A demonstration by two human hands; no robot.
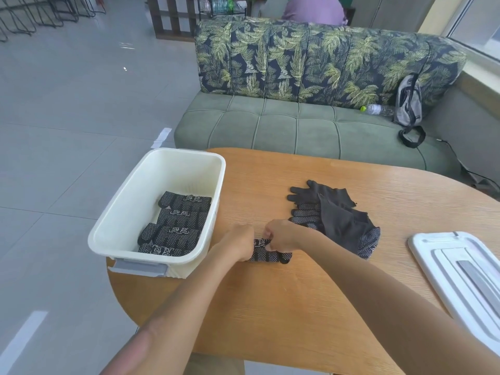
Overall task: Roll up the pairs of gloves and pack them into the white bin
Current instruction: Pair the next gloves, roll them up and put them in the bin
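Both hands on a rolled glove pair (270,254) lying on the wooden counter (297,307), just right of the white bin (151,190). Left hand (238,243) curled round roll's left end; right hand (281,236) w/ fingers bent, pinching its top edge. 4 rolled pairs (178,226) already in bin, stacked near to far. Loose gloves (335,215) piled just right of the hands. White lid (457,269) at far right.

Left: white bin (113,234) walls stand beside the hands; its far half is open.
Right: loose gloves (335,220) lie close by; white lid (460,269) sits farther right.
Near: bare table (284,307).
Far: bare tabletop up to the sofa (297,131).
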